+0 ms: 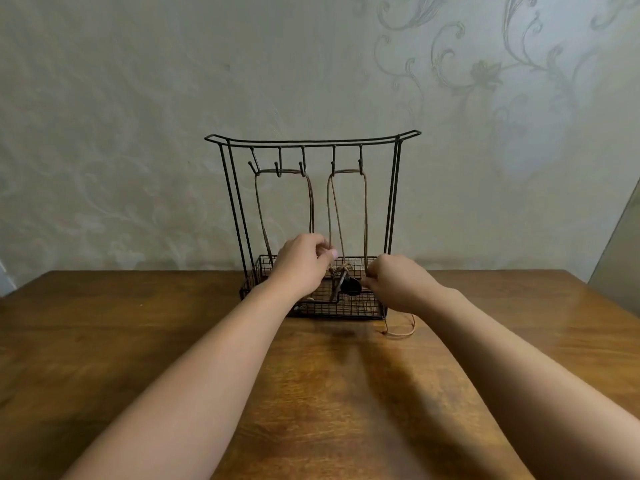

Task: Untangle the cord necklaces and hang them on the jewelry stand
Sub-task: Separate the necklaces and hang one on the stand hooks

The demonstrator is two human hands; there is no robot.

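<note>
A black wire jewelry stand (393,202) stands at the table's far edge, with a row of hooks under its top bar and a mesh tray at its base. A dark brown cord necklace (260,206) hangs across the left hooks. A lighter brown cord necklace (365,209) hangs from the two right hooks. Their lower ends meet in a knot (341,270) with a dark pendant (351,287) over the tray. My left hand (303,263) pinches cord beside the knot. My right hand (394,282) pinches the lighter cord low at the tray's right.
The stand's mesh tray (346,308) sits on a brown wooden table (138,341). A loose loop of light cord (401,329) trails onto the table by the tray's right front corner. A patterned wall rises just behind the stand.
</note>
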